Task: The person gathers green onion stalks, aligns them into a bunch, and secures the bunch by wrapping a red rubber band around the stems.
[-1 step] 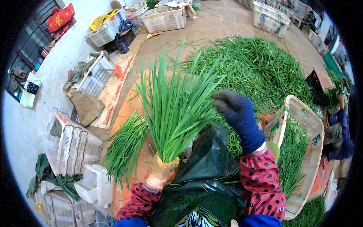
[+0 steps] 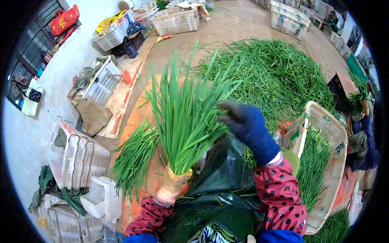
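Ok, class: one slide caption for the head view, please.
Left hand gripping greens low down, right hand beside them, crate at right.

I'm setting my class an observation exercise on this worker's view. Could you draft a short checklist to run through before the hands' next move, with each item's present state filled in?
1. Left hand closed around the base of the held green bunch: ok.
2. Leaves of the held bunch fanned upward and away from the wearer: ok.
3. Right hand touching those leaves: cannot tell; it is beside their right edge, blurred.
4. Smaller bunch lying to the left of the held one: ok.
5. Right-hand crate empty: not ok; green stalks lie in it.
6. Large pile of greens neatly aligned: not ok; it is tangled.
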`<move>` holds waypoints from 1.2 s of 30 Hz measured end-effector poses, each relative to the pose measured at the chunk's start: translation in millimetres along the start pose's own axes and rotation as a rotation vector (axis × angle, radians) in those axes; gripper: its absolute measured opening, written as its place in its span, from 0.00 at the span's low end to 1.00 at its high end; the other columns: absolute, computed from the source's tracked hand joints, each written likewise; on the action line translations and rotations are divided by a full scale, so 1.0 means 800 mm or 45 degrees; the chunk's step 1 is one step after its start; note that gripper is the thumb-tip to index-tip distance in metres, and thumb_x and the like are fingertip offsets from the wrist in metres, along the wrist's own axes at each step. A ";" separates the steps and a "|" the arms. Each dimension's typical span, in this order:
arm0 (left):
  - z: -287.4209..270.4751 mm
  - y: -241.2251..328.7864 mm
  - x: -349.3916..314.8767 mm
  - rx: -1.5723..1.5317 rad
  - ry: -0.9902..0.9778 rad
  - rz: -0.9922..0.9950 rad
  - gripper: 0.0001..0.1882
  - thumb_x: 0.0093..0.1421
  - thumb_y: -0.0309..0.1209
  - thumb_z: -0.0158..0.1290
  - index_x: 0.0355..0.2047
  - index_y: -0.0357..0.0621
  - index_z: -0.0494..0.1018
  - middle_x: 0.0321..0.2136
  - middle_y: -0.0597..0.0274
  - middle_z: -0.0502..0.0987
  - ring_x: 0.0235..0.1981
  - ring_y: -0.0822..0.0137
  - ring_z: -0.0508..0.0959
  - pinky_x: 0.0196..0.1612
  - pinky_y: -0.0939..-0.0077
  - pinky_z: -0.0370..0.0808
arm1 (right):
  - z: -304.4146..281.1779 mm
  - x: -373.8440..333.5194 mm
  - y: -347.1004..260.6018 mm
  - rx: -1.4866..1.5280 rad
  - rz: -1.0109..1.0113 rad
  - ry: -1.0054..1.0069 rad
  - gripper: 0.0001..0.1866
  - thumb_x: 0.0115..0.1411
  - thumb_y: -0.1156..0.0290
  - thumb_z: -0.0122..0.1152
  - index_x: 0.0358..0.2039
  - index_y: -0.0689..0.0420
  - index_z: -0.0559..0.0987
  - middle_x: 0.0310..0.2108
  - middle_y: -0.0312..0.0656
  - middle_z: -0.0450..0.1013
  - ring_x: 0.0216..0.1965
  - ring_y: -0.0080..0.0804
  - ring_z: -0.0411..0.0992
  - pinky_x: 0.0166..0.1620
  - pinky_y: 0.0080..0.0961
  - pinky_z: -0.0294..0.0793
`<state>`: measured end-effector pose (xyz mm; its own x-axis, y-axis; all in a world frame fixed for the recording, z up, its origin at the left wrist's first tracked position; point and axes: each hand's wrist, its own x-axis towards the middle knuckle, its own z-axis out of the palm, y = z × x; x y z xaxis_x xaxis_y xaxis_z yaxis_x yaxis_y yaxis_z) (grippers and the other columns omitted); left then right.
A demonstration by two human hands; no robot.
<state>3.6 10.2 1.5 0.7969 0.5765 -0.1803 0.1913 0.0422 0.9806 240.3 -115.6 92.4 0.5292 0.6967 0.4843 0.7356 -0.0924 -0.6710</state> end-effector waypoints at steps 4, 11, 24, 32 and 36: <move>0.009 0.011 -0.006 0.049 0.052 0.130 0.16 0.43 0.30 0.55 0.35 0.39 0.71 0.28 0.64 0.76 0.29 0.72 0.73 0.36 0.76 0.70 | 0.028 0.004 -0.022 -0.332 0.041 -0.373 0.14 0.51 0.62 0.55 0.37 0.54 0.74 0.24 0.48 0.71 0.26 0.43 0.71 0.30 0.33 0.71; -0.006 -0.035 -0.007 -0.029 0.066 0.024 0.15 0.43 0.28 0.55 0.33 0.39 0.71 0.27 0.64 0.76 0.28 0.72 0.74 0.35 0.77 0.70 | -0.010 -0.003 0.027 1.078 0.827 0.243 0.13 0.52 0.61 0.55 0.31 0.59 0.74 0.19 0.42 0.70 0.19 0.32 0.70 0.24 0.29 0.69; 0.004 -0.004 -0.004 0.177 0.055 0.212 0.16 0.44 0.26 0.54 0.35 0.37 0.70 0.29 0.57 0.77 0.30 0.64 0.76 0.36 0.74 0.72 | 0.060 -0.047 0.023 0.391 0.466 -0.215 0.12 0.52 0.64 0.55 0.30 0.60 0.75 0.19 0.38 0.71 0.22 0.29 0.70 0.26 0.26 0.68; -0.001 -0.024 -0.005 0.482 0.154 0.353 0.16 0.45 0.24 0.53 0.37 0.38 0.69 0.34 0.56 0.75 0.35 0.61 0.75 0.40 0.71 0.71 | -0.014 -0.015 0.030 0.075 0.685 -0.020 0.15 0.54 0.58 0.53 0.27 0.58 0.76 0.19 0.47 0.71 0.21 0.39 0.71 0.26 0.29 0.68; -0.001 -0.008 -0.004 0.576 0.092 0.387 0.17 0.46 0.24 0.53 0.39 0.38 0.69 0.36 0.55 0.75 0.38 0.61 0.75 0.41 0.72 0.70 | 0.016 0.002 -0.025 0.311 0.281 0.031 0.17 0.50 0.58 0.58 0.31 0.59 0.76 0.23 0.49 0.73 0.24 0.39 0.72 0.29 0.30 0.69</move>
<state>-0.5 8.7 -4.0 0.8163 0.5633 0.1276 0.1984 -0.4810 0.8540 221.1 -103.9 99.4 0.6768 0.6613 0.3235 0.4805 -0.0639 -0.8746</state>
